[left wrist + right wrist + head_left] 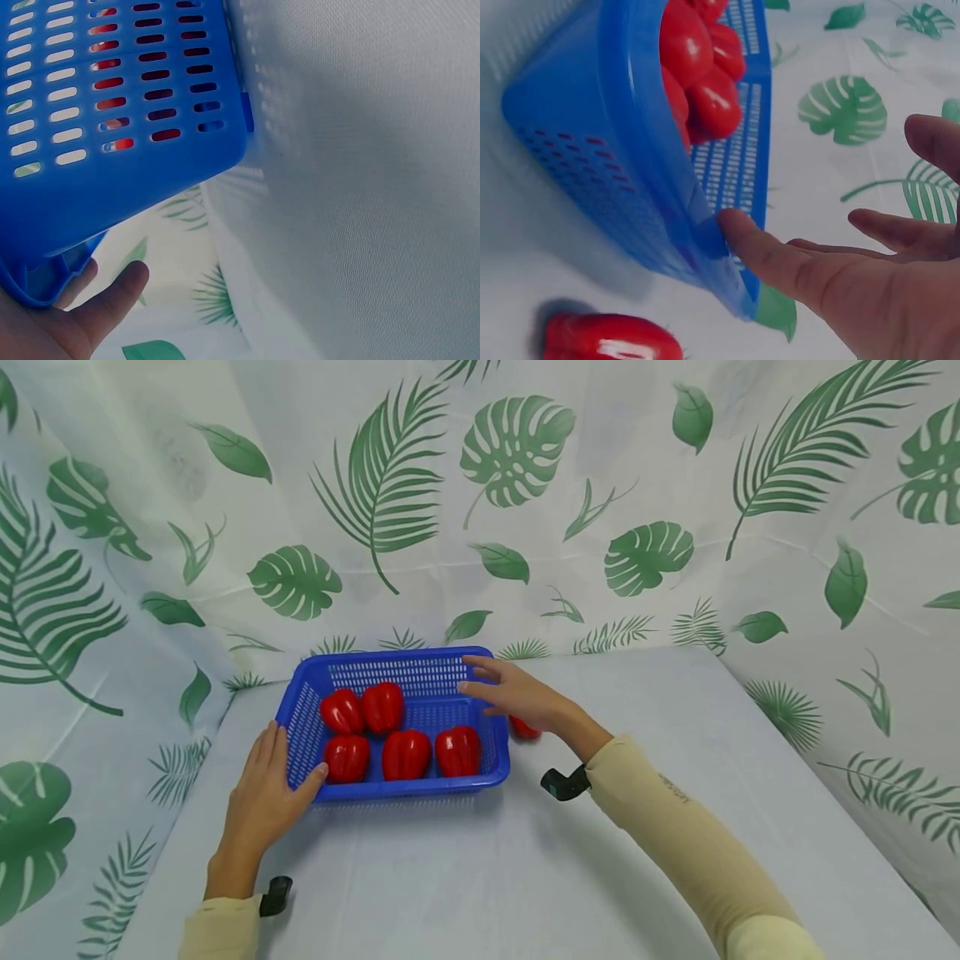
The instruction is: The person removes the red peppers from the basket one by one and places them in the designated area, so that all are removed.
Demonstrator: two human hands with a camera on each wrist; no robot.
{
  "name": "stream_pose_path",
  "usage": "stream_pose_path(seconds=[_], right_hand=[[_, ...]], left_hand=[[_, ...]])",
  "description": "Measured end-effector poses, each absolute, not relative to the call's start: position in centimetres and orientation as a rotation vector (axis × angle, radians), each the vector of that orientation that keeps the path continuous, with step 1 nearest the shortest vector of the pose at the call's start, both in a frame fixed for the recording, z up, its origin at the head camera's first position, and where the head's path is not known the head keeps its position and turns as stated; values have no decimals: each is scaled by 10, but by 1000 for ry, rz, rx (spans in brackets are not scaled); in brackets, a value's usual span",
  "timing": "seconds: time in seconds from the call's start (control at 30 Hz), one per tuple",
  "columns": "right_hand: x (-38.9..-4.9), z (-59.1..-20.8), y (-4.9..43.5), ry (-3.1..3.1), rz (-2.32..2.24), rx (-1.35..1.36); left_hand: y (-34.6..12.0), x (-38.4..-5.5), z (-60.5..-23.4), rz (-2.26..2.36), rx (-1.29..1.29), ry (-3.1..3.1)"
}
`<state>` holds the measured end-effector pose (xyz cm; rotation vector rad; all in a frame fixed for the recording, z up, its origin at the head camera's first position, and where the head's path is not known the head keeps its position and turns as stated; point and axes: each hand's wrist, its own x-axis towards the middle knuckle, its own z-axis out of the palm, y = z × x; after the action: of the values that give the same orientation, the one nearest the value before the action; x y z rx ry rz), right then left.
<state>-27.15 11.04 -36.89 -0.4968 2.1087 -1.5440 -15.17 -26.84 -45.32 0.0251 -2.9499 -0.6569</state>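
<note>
Several glossy red bell peppers lie in a blue plastic basket with slotted walls. My left hand rests at the basket's left side, its fingers extended along the outer edge and the thumb at the near left corner. In the left wrist view, part of this hand shows beside the rim. Over the basket's right rim is my right hand, fingers spread and holding nothing. The right wrist view puts its thumb at the rim; whether they touch I cannot tell. Another red bell pepper lies outside the basket, partly hidden by my right hand in the head view.
The basket stands on a table covered with a white cloth. A white curtain with green leaf prints hangs behind the table and along both sides. Each wrist carries a small black device.
</note>
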Motion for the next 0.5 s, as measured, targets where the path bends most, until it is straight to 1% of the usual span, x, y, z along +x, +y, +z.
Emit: stream_pose_path(seconds=[0.33, 0.5], right_hand=[[-260, -363, 84, 2122, -1371, -397], [-254, -368, 72, 2139, -1286, -352]], left_hand=[[-272, -153, -454, -664, 6, -2922], [-272, -153, -455, -681, -13, -2913]])
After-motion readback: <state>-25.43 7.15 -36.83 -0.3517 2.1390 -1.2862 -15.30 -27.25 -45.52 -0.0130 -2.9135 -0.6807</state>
